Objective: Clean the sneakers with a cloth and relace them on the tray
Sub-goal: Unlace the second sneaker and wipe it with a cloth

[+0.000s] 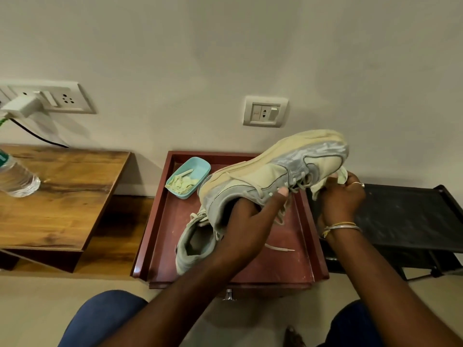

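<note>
A pale green and grey sneaker point(270, 171) is held tilted on its side above the dark red tray point(304, 249), sole turned up and away. My left hand point(246, 217) grips it, fingers inside the opening and thumb on the lace area. My right hand point(342, 196) pinches a pale yellow-green cloth point(342, 175) against the toe side of the shoe. A second sneaker point(194, 244) lies in the tray under the first, a loose lace end point(280, 248) trailing from it. A light blue dish point(189, 176) with pale laces sits at the tray's far left corner.
A wooden table point(57, 196) with a plastic water bottle point(16, 176) stands to the left. A black rack point(406, 216) stands right of the tray. Wall sockets point(265, 111) and a plugged charger point(22, 103) are behind. My knees point(105, 319) are at the bottom.
</note>
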